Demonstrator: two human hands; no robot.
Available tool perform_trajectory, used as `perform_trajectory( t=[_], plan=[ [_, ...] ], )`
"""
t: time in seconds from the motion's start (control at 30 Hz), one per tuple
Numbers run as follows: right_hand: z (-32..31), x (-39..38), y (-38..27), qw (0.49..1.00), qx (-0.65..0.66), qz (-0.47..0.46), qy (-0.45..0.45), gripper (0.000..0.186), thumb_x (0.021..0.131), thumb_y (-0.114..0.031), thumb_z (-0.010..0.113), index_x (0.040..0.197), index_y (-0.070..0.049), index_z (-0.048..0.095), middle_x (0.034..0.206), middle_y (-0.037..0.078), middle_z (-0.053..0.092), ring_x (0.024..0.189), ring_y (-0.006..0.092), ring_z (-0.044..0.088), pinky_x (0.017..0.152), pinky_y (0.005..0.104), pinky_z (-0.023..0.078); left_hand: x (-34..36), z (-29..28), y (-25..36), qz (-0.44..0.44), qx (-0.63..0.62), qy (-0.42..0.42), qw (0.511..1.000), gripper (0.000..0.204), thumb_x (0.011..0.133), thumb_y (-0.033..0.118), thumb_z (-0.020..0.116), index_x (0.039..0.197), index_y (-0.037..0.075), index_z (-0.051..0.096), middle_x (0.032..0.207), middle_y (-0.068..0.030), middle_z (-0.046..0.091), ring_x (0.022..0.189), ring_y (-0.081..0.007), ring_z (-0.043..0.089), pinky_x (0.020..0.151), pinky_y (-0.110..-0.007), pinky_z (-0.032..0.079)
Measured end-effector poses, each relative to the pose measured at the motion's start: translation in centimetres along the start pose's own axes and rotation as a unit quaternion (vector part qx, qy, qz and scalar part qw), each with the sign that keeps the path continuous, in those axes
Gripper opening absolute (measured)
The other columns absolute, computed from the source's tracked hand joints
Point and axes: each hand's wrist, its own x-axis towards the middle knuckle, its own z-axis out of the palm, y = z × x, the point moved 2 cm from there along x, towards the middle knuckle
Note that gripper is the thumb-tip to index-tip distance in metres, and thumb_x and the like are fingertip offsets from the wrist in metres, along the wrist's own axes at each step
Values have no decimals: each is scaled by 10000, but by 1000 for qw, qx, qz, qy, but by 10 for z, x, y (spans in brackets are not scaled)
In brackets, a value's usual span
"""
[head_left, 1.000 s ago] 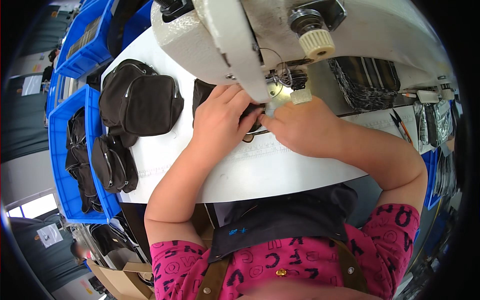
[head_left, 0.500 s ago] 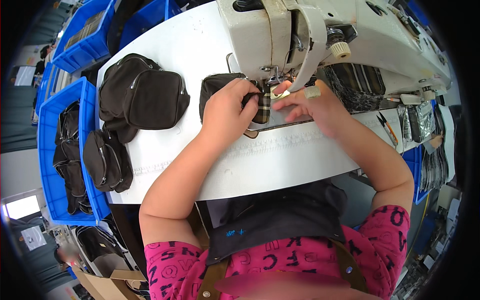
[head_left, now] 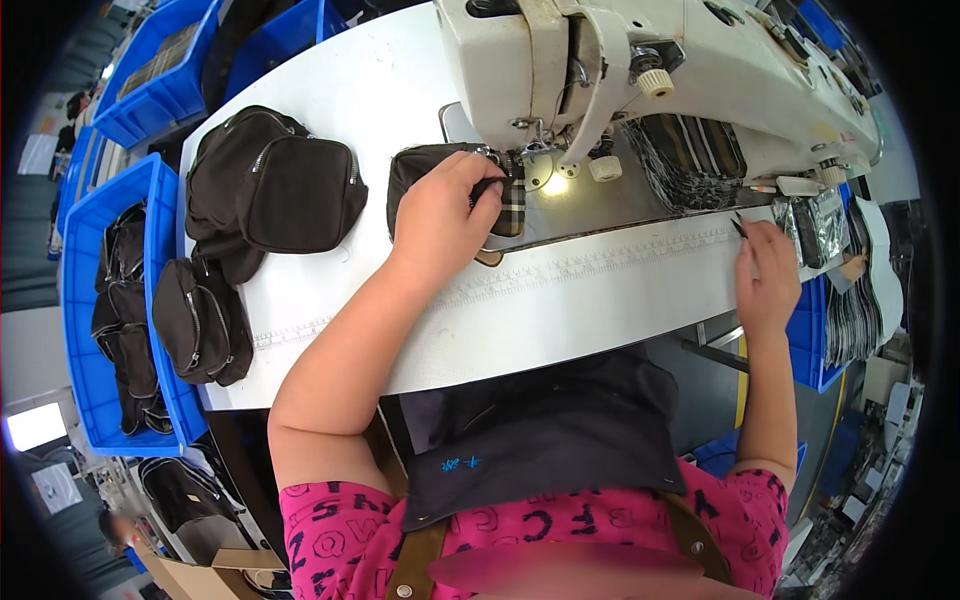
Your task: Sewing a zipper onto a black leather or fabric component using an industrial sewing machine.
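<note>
My left hand is closed on a dark brown fabric piece with a plaid section, just left of the needle area of the white sewing machine. A lit metal plate shows right of the fabric. At the table's right side, my right hand has its fingers curled on dark-bladed thread snips; their handle is hidden under the fingers. A printed ruler strip runs across the white table between my hands.
Brown zippered bags lie at left beside a blue bin of similar bags. More blue bins stand at back left. Striped fabric pieces are stacked under the machine's arm. Plastic-wrapped items and a lower blue bin sit at right.
My right hand has left the needle area and moved right onto the snips. My left hand stays on the fabric. The view has shifted, showing more of the machine.
</note>
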Motion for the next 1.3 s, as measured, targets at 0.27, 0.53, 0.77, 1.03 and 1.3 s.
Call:
perform_trajectory(
  t=[0.27,0.53,0.77,1.03,1.3],
  plan=[
    [-3,-34,28,985,-106,-3,-135,277,879,-80,671,1155,-63,688,1086,125,690,999,338,663,856,434,534,0,2,-1,30,33,8,999,138,958,71,605,1057,6,676,979,-75,652,790,-220,658,715,-315,529],
    [51,76,-100,952,185,-143,-197,269,899,-185,669,1160,-123,692,888,126,636,785,303,647,638,434,519,0,4,3,20,69,30,997,166,911,109,616,1032,43,708,982,-92,685,847,-301,676,755,-375,534],
    [93,106,-97,922,276,-132,-236,237,942,-239,653,1147,-173,753,906,122,615,819,317,633,699,436,512,-1,5,2,31,52,32,998,144,865,81,661,999,53,706,977,-80,694,819,-293,676,714,-364,537],
    [90,98,-98,918,264,-132,-265,126,925,-219,655,975,-125,723,788,100,593,697,312,634,607,433,517,-4,8,1,142,137,10,980,179,773,76,758,943,101,708,958,-22,679,900,-250,678,682,-361,552],
    [93,95,-96,928,247,-161,-229,94,898,-182,665,874,-93,683,755,81,578,667,268,648,565,399,530,-8,6,7,218,262,-22,940,293,649,13,790,925,97,739,939,-17,688,822,-230,643,683,-339,547]
  ],
)
